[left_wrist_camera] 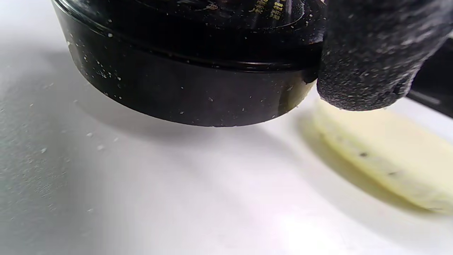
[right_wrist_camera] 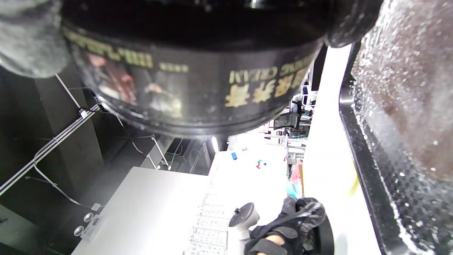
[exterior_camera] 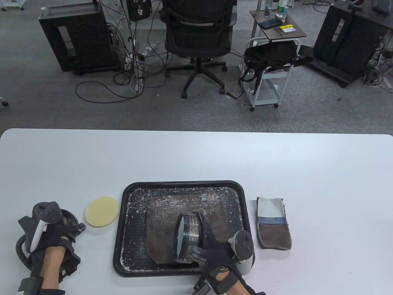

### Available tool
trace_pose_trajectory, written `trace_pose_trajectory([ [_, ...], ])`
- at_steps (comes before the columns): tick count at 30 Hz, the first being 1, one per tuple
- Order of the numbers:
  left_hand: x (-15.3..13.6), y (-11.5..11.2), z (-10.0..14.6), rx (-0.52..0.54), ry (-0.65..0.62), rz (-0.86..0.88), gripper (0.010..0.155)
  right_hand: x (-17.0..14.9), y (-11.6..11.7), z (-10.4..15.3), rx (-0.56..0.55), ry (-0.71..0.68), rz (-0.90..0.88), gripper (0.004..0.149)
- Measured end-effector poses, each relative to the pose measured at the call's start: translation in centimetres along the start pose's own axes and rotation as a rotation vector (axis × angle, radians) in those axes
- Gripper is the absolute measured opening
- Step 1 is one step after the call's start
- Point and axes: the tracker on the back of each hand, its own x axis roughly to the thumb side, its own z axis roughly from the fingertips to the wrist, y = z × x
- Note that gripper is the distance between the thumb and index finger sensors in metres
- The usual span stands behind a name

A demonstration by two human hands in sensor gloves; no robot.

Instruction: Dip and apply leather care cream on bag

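My right hand [exterior_camera: 201, 238] grips the black cream jar [exterior_camera: 190, 232] and holds it tipped on its side, its pale open mouth facing left. The jar [right_wrist_camera: 198, 81] hangs over the brown leather bag [exterior_camera: 159, 221], which lies flat in the black tray [exterior_camera: 129, 196]. White flecks cover the leather [right_wrist_camera: 414, 88]. At the table's left my left hand [exterior_camera: 72, 230] holds the jar's black lid [exterior_camera: 69, 215]. The lid [left_wrist_camera: 191, 81] sits low over the white table with a gloved fingertip [left_wrist_camera: 368, 63] on its rim. A round yellow sponge [exterior_camera: 102, 211] lies between lid and tray, nothing touching it.
A folded cloth swatch [exterior_camera: 274, 222] in white, blue and brown lies right of the tray. The tray rim [right_wrist_camera: 364, 152] stands raised around the bag. An office chair [exterior_camera: 198, 33], a cart and cabinets stand on the floor beyond the table's far edge.
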Motion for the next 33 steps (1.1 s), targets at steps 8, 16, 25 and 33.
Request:
trace_pose_trajectory([
  [8,-0.7,-1.7,-1.7,-0.092,0.054,-0.031,0.106,0.0,-0.3,0.0,-0.016,0.005,-0.008,0.113],
  [16,-0.9,-2.4,-2.1,-0.136,0.057,-0.030,0.101,0.0,-0.4,0.1,-0.021,0.007,-0.046,0.112],
  [25,-0.1,-2.2,-1.4,-0.116,0.040,-0.090,0.103,-0.6,-1.1,0.1,-0.033,0.000,-0.210,0.105],
  [33,2.1,-1.6,0.4,-0.004,-0.057,-0.148,0.103,-1.6,-2.0,0.2,-0.091,0.032,-0.367,0.088],
])
